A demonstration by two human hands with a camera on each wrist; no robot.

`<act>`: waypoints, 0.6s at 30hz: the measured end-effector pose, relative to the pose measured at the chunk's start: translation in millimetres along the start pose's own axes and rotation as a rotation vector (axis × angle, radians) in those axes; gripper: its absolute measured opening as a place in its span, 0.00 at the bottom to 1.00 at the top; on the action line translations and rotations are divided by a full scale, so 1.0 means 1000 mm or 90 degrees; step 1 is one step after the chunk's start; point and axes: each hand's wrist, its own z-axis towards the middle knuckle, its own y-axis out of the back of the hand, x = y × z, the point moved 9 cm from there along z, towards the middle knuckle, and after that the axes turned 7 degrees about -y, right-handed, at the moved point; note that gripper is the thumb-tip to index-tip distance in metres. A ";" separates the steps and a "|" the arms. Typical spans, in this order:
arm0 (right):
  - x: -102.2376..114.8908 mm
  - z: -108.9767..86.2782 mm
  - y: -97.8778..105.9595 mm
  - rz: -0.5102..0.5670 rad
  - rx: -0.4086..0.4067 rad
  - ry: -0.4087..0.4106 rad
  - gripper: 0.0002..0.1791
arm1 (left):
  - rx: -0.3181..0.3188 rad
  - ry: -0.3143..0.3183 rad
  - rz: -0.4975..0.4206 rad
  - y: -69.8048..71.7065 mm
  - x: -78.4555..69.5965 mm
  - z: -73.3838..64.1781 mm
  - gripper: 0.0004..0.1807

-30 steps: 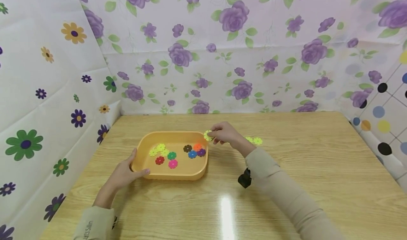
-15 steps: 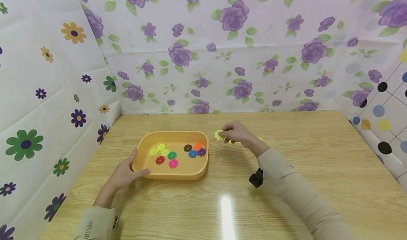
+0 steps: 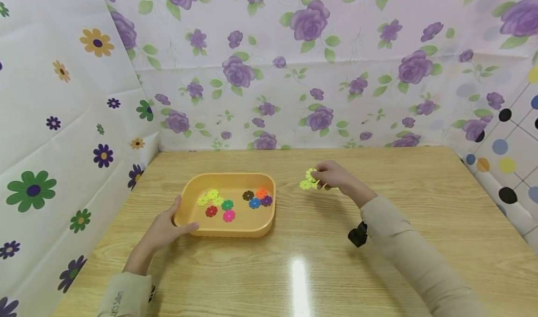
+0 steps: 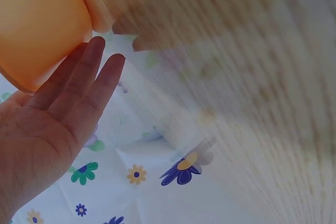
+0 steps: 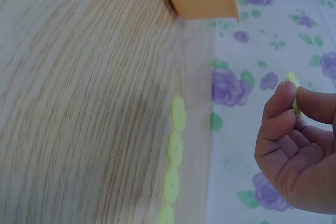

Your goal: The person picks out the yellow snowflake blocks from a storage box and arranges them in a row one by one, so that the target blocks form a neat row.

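My right hand (image 3: 334, 174) pinches a yellow snowflake building disc (image 3: 311, 174) between thumb and fingertips, above the table right of the basket. The same disc (image 5: 293, 78) shows edge-on in the right wrist view. Beneath that hand lies a row of yellow discs (image 3: 305, 185), partly hidden in the head view; several of these discs (image 5: 171, 183) line up in the right wrist view. My left hand (image 3: 164, 228) holds the near left corner of a shallow orange plastic basket (image 3: 235, 233), thumb at the front rim. Its fingers (image 4: 86, 77) lie against the outer wall.
Inside the basket, yellow discs (image 3: 213, 194) cluster at the left. Red (image 3: 211, 211), green (image 3: 227, 205) and pink discs (image 3: 229, 215) lie mid-basket; black (image 3: 248, 195), orange, blue and purple ones are at the right. Floral sheets (image 3: 269, 74) hang behind the wooden table (image 3: 235, 279).
My right hand has moved right, from the basket's right rim to over the row of yellow discs, still pinching the disc. The left hand and basket have stayed put.
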 end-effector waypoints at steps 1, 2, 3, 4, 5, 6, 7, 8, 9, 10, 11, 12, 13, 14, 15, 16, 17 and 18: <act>-0.001 -0.001 0.002 0.001 0.002 0.001 0.17 | 0.000 0.000 -0.001 0.000 0.000 0.000 0.58; -0.003 -0.002 0.004 -0.001 0.004 0.003 0.17 | -0.001 -0.001 -0.001 0.000 0.000 0.000 0.58; -0.004 -0.003 0.007 -0.001 0.002 0.001 0.17 | -0.001 -0.002 -0.002 0.000 0.000 0.000 0.58; -0.005 -0.005 0.009 -0.002 0.005 0.003 0.16 | -0.001 -0.002 -0.003 0.000 0.000 0.000 0.58; -0.007 -0.006 0.011 0.001 0.003 0.000 0.15 | -0.002 -0.003 -0.004 0.000 0.000 -0.001 0.58; -0.009 -0.007 0.013 -0.001 0.003 -0.002 0.15 | -0.003 -0.002 -0.003 0.000 0.000 -0.001 0.58; -0.011 -0.007 0.016 -0.003 0.002 -0.005 0.14 | -0.003 -0.002 -0.003 0.000 0.001 -0.001 0.58; -0.013 -0.008 0.019 -0.006 -0.001 -0.008 0.14 | -0.003 -0.003 -0.004 0.000 0.001 -0.001 0.57; -0.015 -0.008 0.022 -0.006 -0.004 -0.012 0.13 | -0.003 -0.003 -0.003 0.000 0.001 -0.001 0.57; -0.018 -0.009 0.025 -0.006 -0.007 -0.015 0.13 | -0.003 -0.003 -0.002 -0.001 0.002 -0.001 0.57; -0.020 -0.009 0.028 -0.004 -0.012 -0.020 0.14 | -0.002 -0.003 -0.001 -0.001 0.002 -0.001 0.58; -0.022 -0.009 0.031 -0.007 -0.015 -0.020 0.14 | -0.002 -0.003 0.000 -0.001 0.002 -0.001 0.58; -0.023 -0.010 0.034 -0.006 -0.020 -0.022 0.14 | -0.001 -0.002 -0.001 -0.001 0.001 -0.001 0.58; -0.025 -0.010 0.037 -0.007 -0.023 -0.023 0.14 | -0.001 -0.003 -0.001 -0.001 0.001 -0.001 0.58; -0.026 -0.011 0.039 -0.006 -0.025 -0.024 0.14 | -0.001 -0.002 -0.002 -0.001 0.000 -0.001 0.58; -0.027 -0.011 0.042 -0.008 -0.029 -0.026 0.14 | 0.000 -0.001 -0.002 -0.001 0.000 -0.001 0.58; -0.029 -0.012 0.045 -0.008 -0.032 -0.028 0.14 | -0.001 0.001 -0.002 -0.001 0.000 -0.001 0.58; -0.030 -0.013 0.047 -0.010 -0.034 -0.031 0.14 | -0.003 0.002 0.002 -0.001 0.000 -0.001 0.58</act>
